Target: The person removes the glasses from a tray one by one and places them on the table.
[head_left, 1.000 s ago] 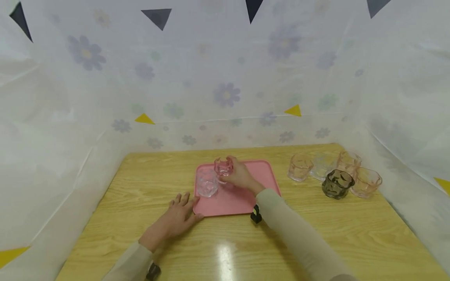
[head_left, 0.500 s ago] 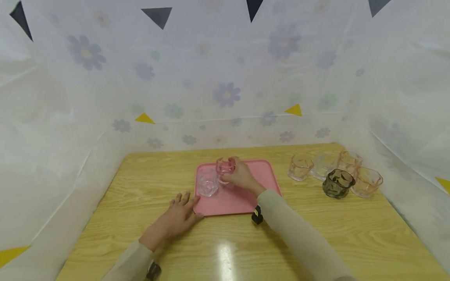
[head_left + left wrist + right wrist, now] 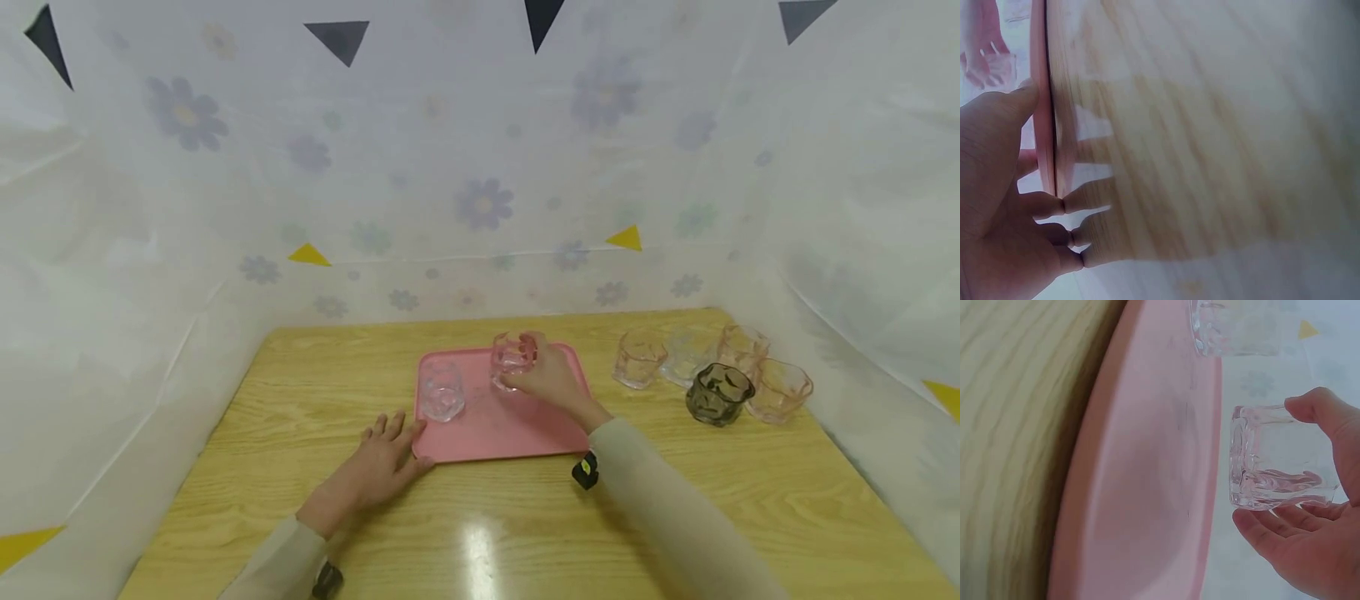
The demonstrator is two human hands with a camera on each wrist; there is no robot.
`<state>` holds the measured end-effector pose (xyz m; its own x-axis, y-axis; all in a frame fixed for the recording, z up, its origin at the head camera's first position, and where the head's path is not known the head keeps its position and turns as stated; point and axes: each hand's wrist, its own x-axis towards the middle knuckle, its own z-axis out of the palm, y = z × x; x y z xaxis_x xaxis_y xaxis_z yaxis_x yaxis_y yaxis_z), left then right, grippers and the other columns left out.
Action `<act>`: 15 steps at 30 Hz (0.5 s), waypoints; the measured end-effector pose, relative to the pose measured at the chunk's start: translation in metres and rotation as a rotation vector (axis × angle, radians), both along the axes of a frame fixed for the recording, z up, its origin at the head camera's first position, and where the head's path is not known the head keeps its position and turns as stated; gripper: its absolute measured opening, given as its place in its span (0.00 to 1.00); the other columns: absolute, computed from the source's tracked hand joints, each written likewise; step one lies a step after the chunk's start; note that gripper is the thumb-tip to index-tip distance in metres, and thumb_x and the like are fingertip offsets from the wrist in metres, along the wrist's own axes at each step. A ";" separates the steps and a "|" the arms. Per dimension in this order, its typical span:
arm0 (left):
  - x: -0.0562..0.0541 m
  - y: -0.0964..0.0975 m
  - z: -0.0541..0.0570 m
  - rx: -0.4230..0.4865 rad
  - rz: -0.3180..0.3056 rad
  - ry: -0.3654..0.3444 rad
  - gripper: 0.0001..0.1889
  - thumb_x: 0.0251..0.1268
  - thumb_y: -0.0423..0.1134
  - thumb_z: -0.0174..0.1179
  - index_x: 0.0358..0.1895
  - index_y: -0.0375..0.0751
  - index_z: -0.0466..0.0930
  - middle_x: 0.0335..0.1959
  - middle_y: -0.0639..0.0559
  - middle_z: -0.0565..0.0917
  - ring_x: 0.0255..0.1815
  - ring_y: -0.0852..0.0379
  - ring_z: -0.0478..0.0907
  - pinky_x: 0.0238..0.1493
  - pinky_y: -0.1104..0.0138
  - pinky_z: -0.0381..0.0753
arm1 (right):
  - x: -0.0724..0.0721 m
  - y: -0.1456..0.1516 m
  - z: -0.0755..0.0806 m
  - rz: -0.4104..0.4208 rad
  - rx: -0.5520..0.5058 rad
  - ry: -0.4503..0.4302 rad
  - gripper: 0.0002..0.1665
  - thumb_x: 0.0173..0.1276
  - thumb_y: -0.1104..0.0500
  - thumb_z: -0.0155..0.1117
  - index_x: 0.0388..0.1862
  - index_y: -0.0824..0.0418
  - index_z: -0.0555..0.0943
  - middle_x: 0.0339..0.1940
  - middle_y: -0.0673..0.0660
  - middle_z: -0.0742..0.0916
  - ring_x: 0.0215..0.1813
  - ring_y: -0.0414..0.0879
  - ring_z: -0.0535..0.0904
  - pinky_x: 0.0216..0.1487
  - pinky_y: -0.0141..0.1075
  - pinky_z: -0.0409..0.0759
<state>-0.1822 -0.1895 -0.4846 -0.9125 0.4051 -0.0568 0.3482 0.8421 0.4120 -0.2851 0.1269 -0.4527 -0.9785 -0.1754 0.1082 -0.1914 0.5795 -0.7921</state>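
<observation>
My right hand grips a clear, pink-tinted glass tumbler over the pink tray. In the right wrist view, thumb and fingers hold opposite sides of the tumbler, its base a little above the tray. A second clear tumbler stands on the tray's left side. My left hand lies at the front left corner of the tray, fingers spread. The left wrist view shows its thumb touching the tray's rim and its fingertips on the tabletop.
Several tumblers stand grouped at the table's right: a dark grey one, a pinkish one and others close behind. The wooden table is enclosed by white sheets with flower prints.
My right hand has moved right across the tray with the tumbler, away from the standing clear one. The left hand has stayed in place.
</observation>
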 end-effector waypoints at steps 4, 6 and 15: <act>0.000 0.000 -0.001 0.002 0.001 0.003 0.38 0.81 0.61 0.53 0.83 0.41 0.62 0.81 0.22 0.57 0.82 0.17 0.48 0.78 0.25 0.50 | 0.006 0.018 0.000 -0.032 0.015 0.032 0.54 0.59 0.50 0.83 0.78 0.67 0.67 0.68 0.69 0.82 0.63 0.63 0.83 0.63 0.55 0.86; 0.000 0.000 -0.001 0.003 0.001 0.003 0.38 0.81 0.61 0.53 0.83 0.41 0.62 0.81 0.22 0.57 0.82 0.17 0.48 0.78 0.25 0.50 | 0.009 0.027 0.001 -0.039 0.016 0.034 0.54 0.59 0.50 0.83 0.78 0.67 0.66 0.67 0.69 0.82 0.62 0.63 0.83 0.61 0.54 0.86; 0.000 0.001 0.000 0.002 0.002 0.001 0.38 0.81 0.61 0.53 0.82 0.40 0.62 0.81 0.21 0.57 0.82 0.17 0.48 0.78 0.25 0.50 | 0.030 0.069 0.001 -0.074 0.067 0.031 0.53 0.62 0.48 0.81 0.78 0.67 0.65 0.59 0.70 0.85 0.52 0.60 0.85 0.49 0.49 0.87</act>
<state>-0.1820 -0.1890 -0.4850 -0.9134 0.4033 -0.0554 0.3465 0.8418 0.4139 -0.2553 0.1962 -0.4517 -0.9854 -0.1108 0.1292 -0.1702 0.6441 -0.7457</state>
